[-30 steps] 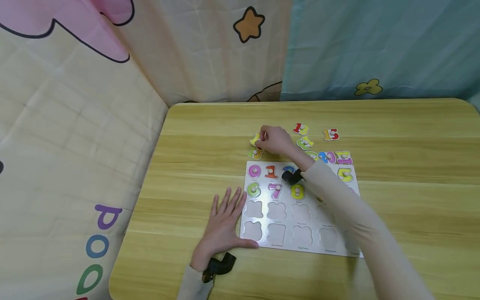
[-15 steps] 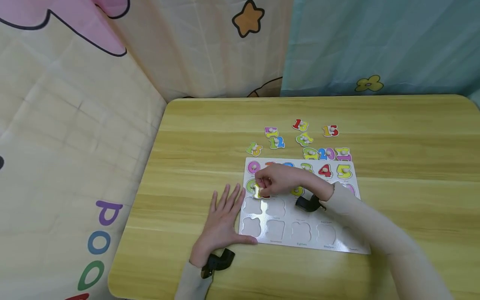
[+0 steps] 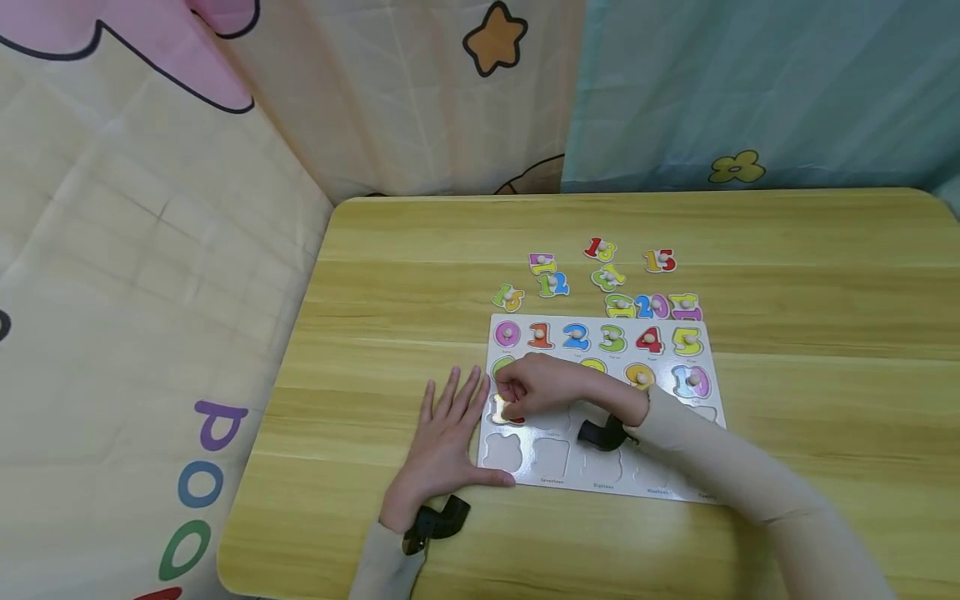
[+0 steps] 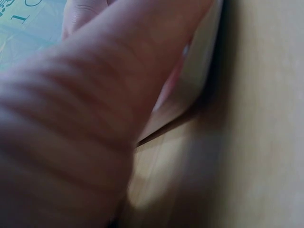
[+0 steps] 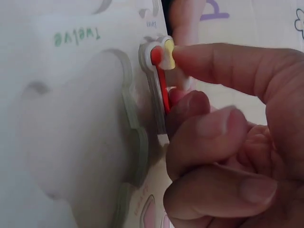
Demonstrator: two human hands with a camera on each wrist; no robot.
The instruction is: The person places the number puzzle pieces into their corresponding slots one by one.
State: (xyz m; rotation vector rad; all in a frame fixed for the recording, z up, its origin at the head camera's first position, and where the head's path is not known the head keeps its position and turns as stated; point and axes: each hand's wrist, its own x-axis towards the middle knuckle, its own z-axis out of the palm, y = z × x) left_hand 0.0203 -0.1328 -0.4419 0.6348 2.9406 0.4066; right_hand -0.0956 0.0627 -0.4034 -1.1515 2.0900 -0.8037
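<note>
A white number puzzle board (image 3: 528,458) lies on the table. My right hand (image 3: 551,385) is over its left part, pinching a yellow-and-red number piece (image 3: 498,409) by its knob, at the leftmost cutout of the third row. In the right wrist view the piece (image 5: 162,90) stands close to the board's surface, beside the recess near the printed word "Twelve". Spread flat, my left hand (image 3: 442,454) rests along the board's left edge, thumb reaching its lower corner. Knobbed numbers such as the zero (image 3: 507,334) and the five (image 3: 687,342) fill the upper rows, partly covered by my right hand.
Loose number pieces lie behind the board: a green-and-orange one (image 3: 508,297), a green-and-blue 12 (image 3: 553,285), a 13 (image 3: 600,249), a 15 (image 3: 661,261), a 20 (image 3: 652,307) and several more. Curtains hang beyond the wooden table (image 3: 825,333).
My right hand has brought the yellow-and-red piece from behind the board down to the third row's left end. The left hand stays at the board's edge.
</note>
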